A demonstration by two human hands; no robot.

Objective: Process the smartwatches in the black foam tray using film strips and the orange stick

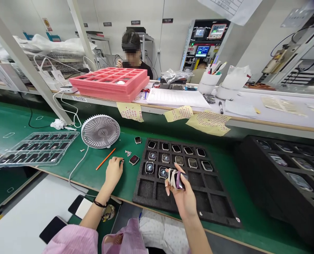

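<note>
My left hand [114,171] rests on the green bench, its fingers pinched together at a tiny item too small to name. Just right of it lies a square smartwatch [134,160], and another small watch [137,140] sits farther back. Scraps of paper [128,153] are between them. My right hand [182,192] is closed around several watch bodies [176,179], stacked on edge, with white, black and purple edges showing. It is above a black foam tray [146,188], whose back three rows hold several watches; front compartments are bare, some partly hidden by the hand.
A grey fan [100,131], an orange stick [105,158] and a clear tray of dark parts [35,148] stand left. Black foam trays [252,183] are stacked right. The shelf beyond holds pink foam trays [109,88] and papers [176,98]. A person [143,67] sits behind it.
</note>
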